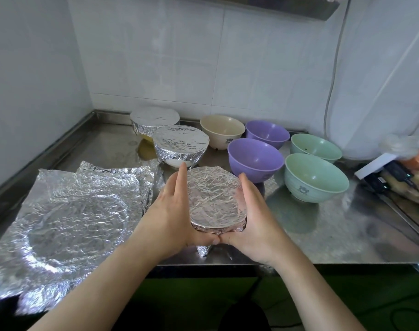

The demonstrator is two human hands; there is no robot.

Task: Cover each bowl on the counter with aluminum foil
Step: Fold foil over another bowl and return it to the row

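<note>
Both hands cup a foil-covered bowl near the front edge of the steel counter. The left hand and right hand curl round its sides, thumbs meeting at the near rim. Loose foil sheets lie left; two wrapped bowls stand behind, open bowls crowd right.

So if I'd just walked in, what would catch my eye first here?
Probably the foil-covered bowl at the counter's front, cupped between the left hand and right hand. Then the crinkled foil sheets shining at the left, and the bare purple bowl and green bowl to the right.
</note>
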